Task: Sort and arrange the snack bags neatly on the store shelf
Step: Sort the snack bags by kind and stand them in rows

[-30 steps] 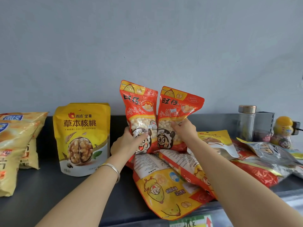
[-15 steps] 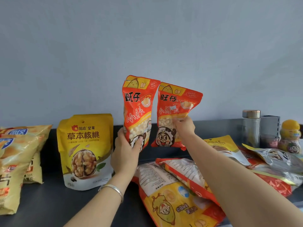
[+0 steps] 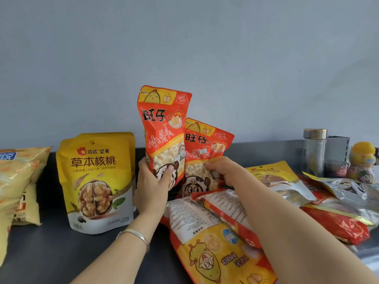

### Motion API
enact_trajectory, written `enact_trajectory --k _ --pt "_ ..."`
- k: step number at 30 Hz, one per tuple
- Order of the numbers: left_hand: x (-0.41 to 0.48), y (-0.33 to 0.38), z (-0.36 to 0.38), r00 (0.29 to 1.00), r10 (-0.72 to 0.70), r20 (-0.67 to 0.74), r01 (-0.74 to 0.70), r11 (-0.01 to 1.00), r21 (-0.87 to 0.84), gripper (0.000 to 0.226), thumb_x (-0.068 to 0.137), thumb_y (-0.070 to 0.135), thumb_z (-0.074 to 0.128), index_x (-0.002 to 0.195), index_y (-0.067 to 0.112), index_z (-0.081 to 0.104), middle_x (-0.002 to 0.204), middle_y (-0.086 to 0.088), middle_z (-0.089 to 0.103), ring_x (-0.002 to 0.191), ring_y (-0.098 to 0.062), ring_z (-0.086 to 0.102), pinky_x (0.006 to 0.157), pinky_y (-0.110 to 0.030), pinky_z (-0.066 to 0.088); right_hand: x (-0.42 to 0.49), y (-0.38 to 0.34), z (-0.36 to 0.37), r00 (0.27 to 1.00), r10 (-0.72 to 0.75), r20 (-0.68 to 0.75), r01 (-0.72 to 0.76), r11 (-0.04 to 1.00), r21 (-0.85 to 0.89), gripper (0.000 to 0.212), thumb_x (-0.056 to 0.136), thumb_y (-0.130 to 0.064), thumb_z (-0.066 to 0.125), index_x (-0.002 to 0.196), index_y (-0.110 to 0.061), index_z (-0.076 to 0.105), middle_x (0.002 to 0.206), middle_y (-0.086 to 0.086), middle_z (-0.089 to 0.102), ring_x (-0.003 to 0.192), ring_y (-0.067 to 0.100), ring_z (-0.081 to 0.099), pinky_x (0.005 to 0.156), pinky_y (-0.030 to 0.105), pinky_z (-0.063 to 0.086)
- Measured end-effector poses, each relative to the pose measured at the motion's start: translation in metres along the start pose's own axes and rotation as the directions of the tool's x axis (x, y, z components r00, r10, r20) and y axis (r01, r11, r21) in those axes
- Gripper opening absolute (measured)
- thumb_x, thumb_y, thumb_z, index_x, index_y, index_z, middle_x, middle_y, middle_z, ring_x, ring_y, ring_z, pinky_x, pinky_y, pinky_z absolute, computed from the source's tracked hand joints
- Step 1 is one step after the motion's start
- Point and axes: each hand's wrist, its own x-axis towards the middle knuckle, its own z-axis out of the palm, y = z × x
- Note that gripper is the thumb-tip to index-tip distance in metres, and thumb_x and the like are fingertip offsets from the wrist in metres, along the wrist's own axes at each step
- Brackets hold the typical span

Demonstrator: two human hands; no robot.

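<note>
Standing twin orange bags [image 3: 164, 128] at the shelf's [image 3: 51, 253] back edge
With left hand [image 3: 152, 187] gripping one and right hand [image 3: 222, 171] the other, seat both bases flat beside the walnut pouch [image 3: 96, 181].

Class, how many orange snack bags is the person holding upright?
2. The higher orange bag is in the left hand; the lower orange bag is in the right hand. Similar bags lie flat in the pile; more may be hidden beneath.
</note>
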Motion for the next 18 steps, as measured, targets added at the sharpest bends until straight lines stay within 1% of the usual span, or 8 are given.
enact_trajectory --k 2,4,7,10,12,14,16,18 --pt "-0.003 0.004 -0.001 1.0 0.026 -0.008 -0.026 1.0 -0.005 0.059 0.084 0.043 0.063 0.132 0.021 0.037 0.123 -0.001 0.058 0.108 -0.027 0.057 0.072 -0.031 0.039 0.0 0.002 0.0 1.0 0.004 -0.014 -0.005 0.999 -0.045 0.032 0.092 -0.016 0.063 0.123 -0.005 0.06 0.121 0.011 0.061 0.105 0.024 0.054 0.088 0.034 0.045" --pt "-0.004 0.007 -0.003 0.998 0.057 -0.038 -0.058 0.998 -0.014 0.058 0.083 0.045 0.063 0.131 0.022 0.038 0.123 0.0 0.057 0.108 -0.027 0.057 0.073 -0.034 0.044 -0.002 0.002 0.001 0.999 -0.017 -0.044 0.015 0.999 -0.047 0.035 0.092 -0.017 0.064 0.124 -0.005 0.06 0.123 0.012 0.062 0.102 0.023 0.056 0.087 0.032 0.046" --pt "-0.006 0.014 -0.008 0.993 0.081 -0.089 -0.087 0.994 -0.064 0.059 0.082 0.048 0.064 0.129 0.022 0.039 0.121 0.0 0.057 0.106 -0.028 0.058 0.076 -0.039 0.049 -0.002 0.002 0.002 0.987 -0.067 -0.148 0.056 0.995 -0.081 0.046 0.084 -0.026 0.073 0.123 -0.009 0.057 0.12 0.009 0.065 0.106 0.026 0.062 0.095 0.039 0.051" --pt "-0.007 0.02 -0.011 0.996 0.075 -0.054 -0.084 0.981 -0.176 0.067 0.074 0.057 0.059 0.128 0.023 0.039 0.117 0.004 0.057 0.105 -0.024 0.058 0.079 -0.043 0.052 -0.01 -0.003 -0.002 0.952 -0.093 -0.291 0.073 0.994 -0.078 0.062 0.08 -0.035 0.075 0.129 -0.013 0.044 0.126 0.009 0.057 0.113 0.031 0.058 0.095 0.044 0.05" --pt "-0.007 0.023 -0.013 0.997 0.076 0.011 -0.071 0.967 -0.246 0.067 0.071 0.058 0.06 0.126 0.026 0.04 0.114 0.007 0.058 0.101 -0.02 0.059 0.076 -0.037 0.052 -0.018 -0.008 -0.008 0.896 -0.162 -0.413 0.091 0.978 -0.185 0.066 0.085 -0.041 0.068 0.135 -0.012 0.037 0.134 0.014 0.047 0.121 0.035 0.05 0.099 0.047 0.046" --pt "-0.006 0.025 -0.015 0.995 0.067 0.074 -0.042 0.955 -0.294 0.062 0.075 0.052 0.067 0.126 0.025 0.042 0.112 0.008 0.059 0.096 -0.015 0.059 0.068 -0.025 0.046 -0.03 -0.013 -0.011 0.82 -0.277 -0.501 0.146 0.947 -0.285 0.059 0.093 -0.041 0.056 0.14 -0.012 0.036 0.139 0.015 0.041 0.125 0.036 0.045 0.1 0.046 0.042" --pt "-0.005 0.028 -0.016 0.99 0.046 0.132 0.005 0.932 -0.361 0.054 0.081 0.04 0.07 0.126 0.024 0.044 0.11 0.008 0.06 0.094 -0.01 0.058 0.066 -0.016 0.041 -0.04 -0.018 -0.012 0.809 -0.387 -0.442 0.296 0.919 -0.262 0.052 0.096 -0.041 0.05 0.14 -0.013 0.039 0.138 0.011 0.047 0.122 0.03 0.05 0.097 0.043 0.047" --pt "-0.001 0.031 -0.015 0.977 0.026 0.211 0.076 0.884 -0.462 0.053 0.08 0.04 0.071 0.125 0.025 0.047 0.112 0.008 0.062 0.097 -0.007 0.059 0.071 -0.017 0.045 -0.05 -0.021 -0.01 0.879 -0.392 -0.271 0.38 0.92 -0.099 0.051 0.098 -0.046 0.045 0.139 -0.016 0.041 0.135 0.007 0.053 0.118 0.025 0.055 0.094 0.041 0.049"
